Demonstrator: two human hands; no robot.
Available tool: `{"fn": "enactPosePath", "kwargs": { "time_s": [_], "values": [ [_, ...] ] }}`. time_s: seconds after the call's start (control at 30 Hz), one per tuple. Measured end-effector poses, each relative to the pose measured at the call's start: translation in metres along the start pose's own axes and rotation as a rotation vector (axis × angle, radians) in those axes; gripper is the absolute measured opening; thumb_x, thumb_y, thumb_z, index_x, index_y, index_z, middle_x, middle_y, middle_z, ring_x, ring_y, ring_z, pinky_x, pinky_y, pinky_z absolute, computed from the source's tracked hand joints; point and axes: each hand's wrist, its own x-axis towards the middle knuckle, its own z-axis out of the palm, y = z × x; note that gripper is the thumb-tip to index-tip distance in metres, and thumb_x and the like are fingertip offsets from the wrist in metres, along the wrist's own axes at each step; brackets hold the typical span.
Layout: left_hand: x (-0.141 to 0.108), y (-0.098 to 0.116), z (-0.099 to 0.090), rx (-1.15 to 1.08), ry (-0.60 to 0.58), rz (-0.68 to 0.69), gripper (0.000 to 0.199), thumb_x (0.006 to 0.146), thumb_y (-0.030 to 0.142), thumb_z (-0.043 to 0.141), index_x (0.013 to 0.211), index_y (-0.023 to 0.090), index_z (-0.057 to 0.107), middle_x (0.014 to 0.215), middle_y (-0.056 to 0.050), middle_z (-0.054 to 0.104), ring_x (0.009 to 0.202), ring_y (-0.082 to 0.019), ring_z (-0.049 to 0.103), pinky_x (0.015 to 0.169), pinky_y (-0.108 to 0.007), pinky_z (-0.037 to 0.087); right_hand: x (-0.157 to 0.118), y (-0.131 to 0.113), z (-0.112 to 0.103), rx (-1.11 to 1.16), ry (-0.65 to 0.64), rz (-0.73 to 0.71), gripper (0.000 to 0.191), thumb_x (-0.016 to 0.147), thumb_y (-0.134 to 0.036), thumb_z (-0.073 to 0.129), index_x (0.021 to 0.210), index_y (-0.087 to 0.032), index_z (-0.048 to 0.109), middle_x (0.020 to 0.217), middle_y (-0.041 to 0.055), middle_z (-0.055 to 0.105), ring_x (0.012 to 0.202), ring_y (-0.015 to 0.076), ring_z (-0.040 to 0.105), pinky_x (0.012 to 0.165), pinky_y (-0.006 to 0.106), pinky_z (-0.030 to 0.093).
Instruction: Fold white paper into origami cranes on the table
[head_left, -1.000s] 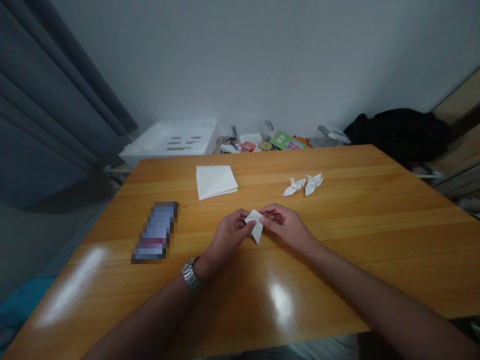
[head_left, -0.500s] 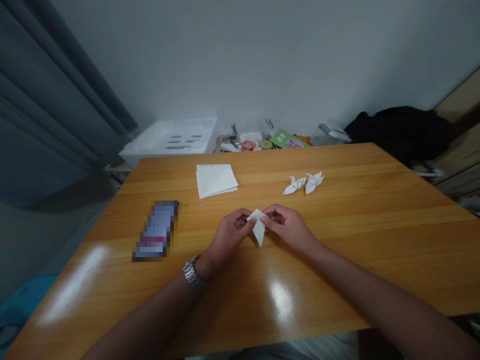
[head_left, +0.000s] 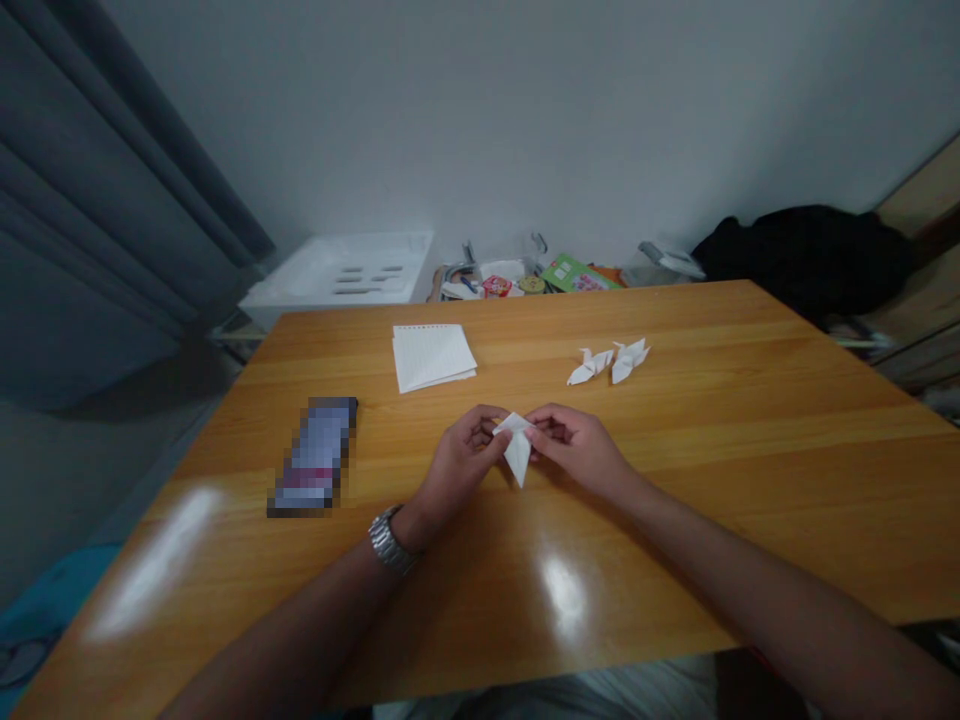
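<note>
a shiny wooden table (head_left: 720, 420) stands before a grey wall (head_left: 495, 120), with a curtain (head_left: 97, 180) at left and a black heap (head_left: 806, 255) at right. over the table's middle, the left hand (head_left: 459, 458) and right hand (head_left: 581, 448) have their fingers (head_left: 480, 413) clamped on a folded paper (head_left: 517, 458).

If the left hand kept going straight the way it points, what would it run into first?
The folded paper, which the left hand is pinching; just beyond it, probably the right hand, though exact depth is unclear.
</note>
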Motion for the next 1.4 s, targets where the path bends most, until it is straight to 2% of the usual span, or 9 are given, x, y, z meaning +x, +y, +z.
{"fn": "enactPosePath", "kwargs": {
  "time_s": [0.2,0.47,0.7,0.87,1.07,1.23,1.4],
  "values": [
    [0.000,0.002,0.001,0.014,-0.007,0.028,0.025,0.087,0.038,0.069,0.095,0.015,0.065,0.089,-0.005,0.069,0.080,-0.016,0.066,0.073,-0.025,0.054,-0.001,0.000,0.002,0.007,0.011,-0.012,0.022,0.084,-0.040,0.071,0.091,-0.019,0.068,0.079,0.0031,0.073,0.068,0.0163,0.069,0.066,0.030,0.059],
    [0.000,0.003,0.000,0.098,-0.002,0.102,0.017,0.089,0.031,0.066,0.095,0.016,0.069,0.091,-0.006,0.073,0.082,-0.016,0.069,0.075,-0.025,0.055,-0.002,0.002,0.000,-0.017,0.022,-0.035,0.020,0.085,-0.037,0.071,0.092,-0.019,0.069,0.080,0.0035,0.073,0.070,0.0165,0.070,0.068,0.031,0.059],
    [-0.004,0.012,0.001,0.215,0.037,0.135,0.011,0.090,0.026,0.065,0.092,0.017,0.071,0.092,-0.006,0.074,0.085,-0.016,0.071,0.077,-0.025,0.057,-0.001,0.000,0.000,0.109,-0.039,-0.012,0.023,0.090,-0.042,0.066,0.098,-0.020,0.068,0.089,0.0034,0.071,0.079,0.0165,0.069,0.073,0.031,0.058],
    [-0.006,0.015,0.000,0.243,0.023,0.121,0.012,0.091,0.026,0.063,0.093,0.017,0.070,0.091,-0.005,0.073,0.084,-0.016,0.070,0.074,-0.024,0.056,-0.001,0.000,-0.001,0.085,-0.093,0.010,0.025,0.090,-0.044,0.067,0.090,-0.018,0.069,0.084,0.0028,0.068,0.077,0.0159,0.066,0.073,0.030,0.057],
    [-0.008,0.022,-0.001,0.188,-0.021,0.081,0.020,0.096,0.032,0.056,0.098,0.016,0.069,0.095,-0.006,0.073,0.088,-0.017,0.069,0.079,-0.027,0.055,-0.001,-0.002,-0.002,0.055,-0.096,0.012,0.027,0.087,-0.045,0.070,0.095,-0.019,0.069,0.088,0.0039,0.070,0.078,0.0167,0.067,0.074,0.031,0.056],
    [-0.006,0.020,0.001,0.168,0.008,0.073,0.019,0.092,0.034,0.064,0.094,0.015,0.068,0.093,-0.007,0.072,0.085,-0.017,0.069,0.078,-0.027,0.055,-0.001,-0.003,-0.002,0.031,-0.081,0.022,0.029,0.083,-0.044,0.074,0.096,-0.018,0.068,0.089,0.0048,0.072,0.079,0.0172,0.068,0.074,0.031,0.056],
    [-0.004,0.019,0.001,0.120,0.028,0.074,0.017,0.089,0.030,0.066,0.098,0.015,0.066,0.093,-0.007,0.071,0.082,-0.016,0.069,0.075,-0.027,0.055,0.000,-0.003,0.000,0.118,-0.074,0.051,0.032,0.079,-0.046,0.077,0.094,-0.019,0.068,0.087,0.0035,0.072,0.079,0.0171,0.068,0.076,0.033,0.058]
  ]
}}
